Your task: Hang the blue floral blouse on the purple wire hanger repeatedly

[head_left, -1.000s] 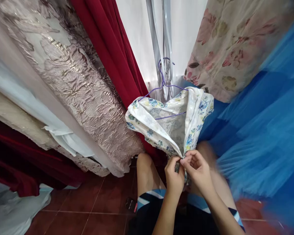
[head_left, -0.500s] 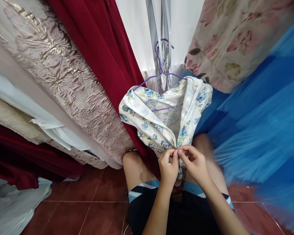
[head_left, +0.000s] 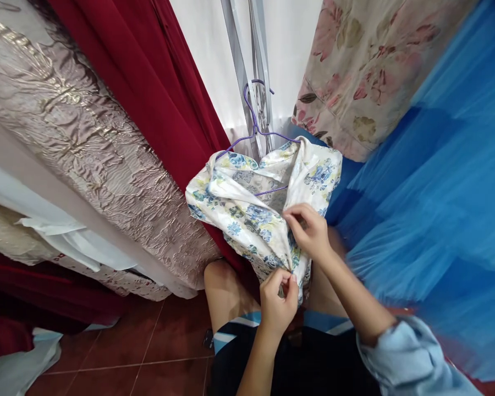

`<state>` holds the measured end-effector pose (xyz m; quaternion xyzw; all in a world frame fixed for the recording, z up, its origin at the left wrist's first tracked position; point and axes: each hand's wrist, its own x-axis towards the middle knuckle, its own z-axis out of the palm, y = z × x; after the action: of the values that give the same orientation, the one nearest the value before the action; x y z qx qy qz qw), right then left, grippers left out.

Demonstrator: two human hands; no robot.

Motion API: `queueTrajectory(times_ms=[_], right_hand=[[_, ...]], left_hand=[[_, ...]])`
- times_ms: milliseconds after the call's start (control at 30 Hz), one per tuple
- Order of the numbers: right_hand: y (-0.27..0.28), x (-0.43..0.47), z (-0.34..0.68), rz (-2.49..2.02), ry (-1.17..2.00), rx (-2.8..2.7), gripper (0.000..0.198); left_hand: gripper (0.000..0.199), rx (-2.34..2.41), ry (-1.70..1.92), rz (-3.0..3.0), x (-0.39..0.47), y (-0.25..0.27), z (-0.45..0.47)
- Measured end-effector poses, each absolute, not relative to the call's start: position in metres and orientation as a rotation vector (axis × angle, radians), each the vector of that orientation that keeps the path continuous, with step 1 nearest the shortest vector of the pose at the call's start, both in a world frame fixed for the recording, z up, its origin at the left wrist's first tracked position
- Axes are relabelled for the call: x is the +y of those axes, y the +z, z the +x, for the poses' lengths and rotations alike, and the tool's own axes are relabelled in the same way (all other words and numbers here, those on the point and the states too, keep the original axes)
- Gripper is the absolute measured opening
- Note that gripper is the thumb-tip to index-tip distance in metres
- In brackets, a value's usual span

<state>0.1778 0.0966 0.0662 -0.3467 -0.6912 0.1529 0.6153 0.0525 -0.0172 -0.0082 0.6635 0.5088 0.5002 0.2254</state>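
A white floral dress or blouse (head_left: 247,225) with blue flowers hangs on a purple wire hanger (head_left: 254,127) in front of my knees; its lower part is hidden, so I cannot tell which. The neckline falls open in a V, and one hanger bar shows inside. My left hand (head_left: 278,300) pinches the front edge low down, where the two sides meet. Higher up, my right hand (head_left: 307,228) has thumb and fingertips closed on the edge of the right-hand front panel.
Grey ribbons (head_left: 258,55) hang behind the hanger. Left are a dark red cloth (head_left: 148,99) and a pink embossed fabric (head_left: 107,165). To the right hang a pink floral fabric (head_left: 355,77) and blue tulle (head_left: 421,220). Red tiles (head_left: 177,330) cover the floor.
My right hand has left the spot beside my left hand and moved up to the neckline edge. My left hand still pinches the front, slightly lower in view. The whole view has shifted.
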Motion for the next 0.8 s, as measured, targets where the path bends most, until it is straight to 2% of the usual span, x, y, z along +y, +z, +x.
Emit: queueTrajectory(times_ms=[267, 433, 533, 600, 667, 800], right_hand=[[0.153, 0.185, 0.163, -0.651, 0.036, -1.593, 0.010], [0.154, 0.182, 0.171, -0.650, 0.037, -1.606, 0.012], [0.145, 0.171, 0.174, -0.660, 0.053, -1.666, 0.013], [0.141, 0.163, 0.175, -0.659, 0.074, -1.751, 0.014], [0.138, 0.156, 0.175, -0.656, 0.098, -1.809, 0.015], [0.139, 0.144, 0.176, -0.645, 0.143, -1.775, 0.018]], left_hand=[[0.028, 1.403, 1.349, 1.855, -0.027, -0.023, 0.049], [0.025, 1.468, 1.221, 1.855, -0.022, -0.036, 0.030], [0.015, 1.489, 1.098, 1.836, -0.013, -0.034, 0.011], [0.012, 1.444, 1.049, 1.862, -0.002, -0.021, -0.001], [0.022, 1.382, 1.111, 1.929, 0.013, 0.004, -0.009], [0.041, 1.309, 1.543, 2.059, 0.064, 0.081, -0.012]])
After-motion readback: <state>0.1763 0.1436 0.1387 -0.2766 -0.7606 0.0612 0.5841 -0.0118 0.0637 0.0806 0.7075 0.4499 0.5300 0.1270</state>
